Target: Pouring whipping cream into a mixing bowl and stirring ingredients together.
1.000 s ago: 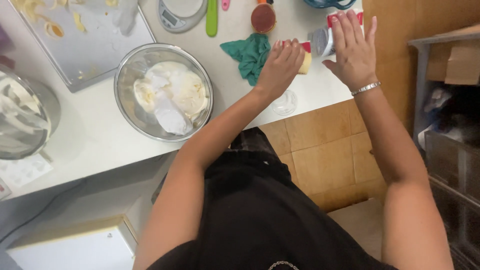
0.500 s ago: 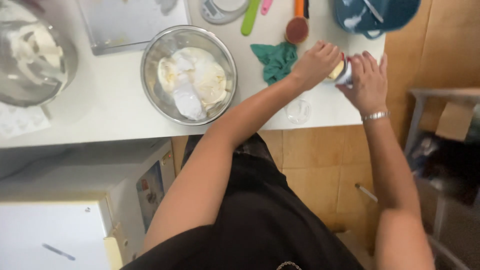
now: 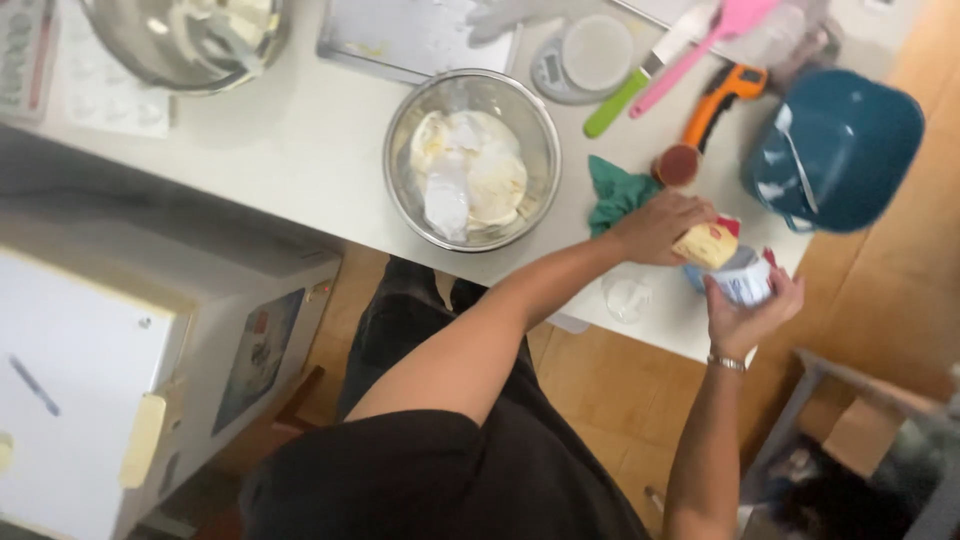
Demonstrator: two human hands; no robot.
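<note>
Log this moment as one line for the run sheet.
left hand: grips top of small packet | right hand: holds its white base | steel bowl of pale dough on counter | green cloth beside

bowl point(image 3: 840, 150): dark teal
cloth point(image 3: 615, 192): green
spatula point(image 3: 700, 52): pink
knife handle point(image 3: 612, 104): bright green
packet point(image 3: 706, 243): yellow, red
counter point(image 3: 300, 150): white

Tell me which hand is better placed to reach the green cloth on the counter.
Left. The left hand lies right beside the green cloth, holding only the package's top. The right hand cups the package from below, farther from the cloth.
</note>
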